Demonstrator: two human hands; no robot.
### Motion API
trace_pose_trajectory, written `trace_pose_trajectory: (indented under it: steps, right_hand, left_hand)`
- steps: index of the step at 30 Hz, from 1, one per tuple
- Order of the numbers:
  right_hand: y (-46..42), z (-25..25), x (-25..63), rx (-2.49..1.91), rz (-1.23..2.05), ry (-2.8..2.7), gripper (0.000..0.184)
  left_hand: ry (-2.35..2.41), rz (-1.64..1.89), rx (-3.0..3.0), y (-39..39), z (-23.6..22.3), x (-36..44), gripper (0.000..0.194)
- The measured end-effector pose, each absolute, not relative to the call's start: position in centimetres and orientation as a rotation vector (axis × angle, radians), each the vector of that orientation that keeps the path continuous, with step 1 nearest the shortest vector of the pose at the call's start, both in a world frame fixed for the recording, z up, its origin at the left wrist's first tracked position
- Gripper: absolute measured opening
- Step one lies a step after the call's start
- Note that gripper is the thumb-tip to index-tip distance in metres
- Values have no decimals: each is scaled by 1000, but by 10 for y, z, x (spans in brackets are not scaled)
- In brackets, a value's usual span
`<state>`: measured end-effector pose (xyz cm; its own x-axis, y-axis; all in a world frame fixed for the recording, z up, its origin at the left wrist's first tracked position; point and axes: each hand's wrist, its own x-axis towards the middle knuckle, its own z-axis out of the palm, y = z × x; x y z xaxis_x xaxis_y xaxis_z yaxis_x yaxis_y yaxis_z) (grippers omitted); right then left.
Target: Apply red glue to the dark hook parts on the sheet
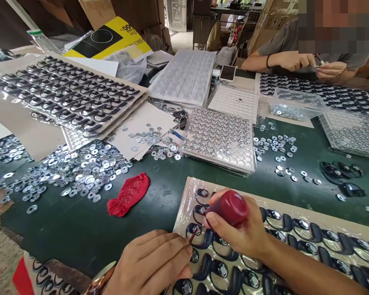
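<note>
My right hand (233,229) is wrapped round a dark red plastic bottle (235,207), its rounded end facing up toward me. A thin red-brown tip (193,235) shows between my hands, over a round metal piece on a black looped part; its join to the bottle is hidden. My left hand (156,258) lies low at the card's left edge, fingers stretched out close together, fingertips by that thin tip. Beneath both hands is a film-covered beige card (189,188) with rows of black looped parts (304,225) with shiny metal centres.
Loose metal washers (86,172) and a red cloth pouch (129,194) lie to the left. Stacked cards of black parts (64,94) stand behind them. A stack of filmed metal pieces (219,139) sits mid-table. Across the table, a co-worker's hands (313,65) hold a small item near a clear tray (298,104).
</note>
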<state>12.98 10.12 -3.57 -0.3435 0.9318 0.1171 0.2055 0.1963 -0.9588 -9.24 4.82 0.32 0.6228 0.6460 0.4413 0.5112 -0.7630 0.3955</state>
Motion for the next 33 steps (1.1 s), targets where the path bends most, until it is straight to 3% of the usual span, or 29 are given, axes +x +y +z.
trace_pose_trajectory:
  steps: [33]
  right_hand:
    - [101, -34, 129, -1067, 1182, -1698, 15]
  left_hand:
    - [1003, 875, 2580, 45, -1, -92, 24]
